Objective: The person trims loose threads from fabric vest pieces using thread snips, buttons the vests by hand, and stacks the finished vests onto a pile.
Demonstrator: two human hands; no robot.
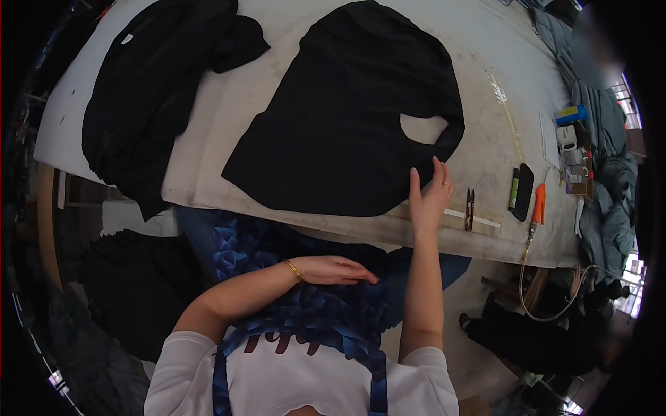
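A black fabric piece (347, 125) lies spread on the pale table, with a rounded cut-out near its right side. My right hand (431, 194) rests at its lower right edge, thumb and fingers apart, fingertips on or just at the cloth; it grips nothing that I can see. My left hand (336, 270) hangs in front of my blue patterned apron, below the table edge, with its fingers stretched out and nothing in them. A pair of dark thread snips (470, 210) lies to the right of my right hand.
Another heap of black cloth (146, 90) covers the table's left part. On the right are a yellowish tape (511, 125), a black object (524, 194), a green item (514, 188) and an orange-handled tool (539, 204) with a hose. Dark fabric (139, 291) is piled below left.
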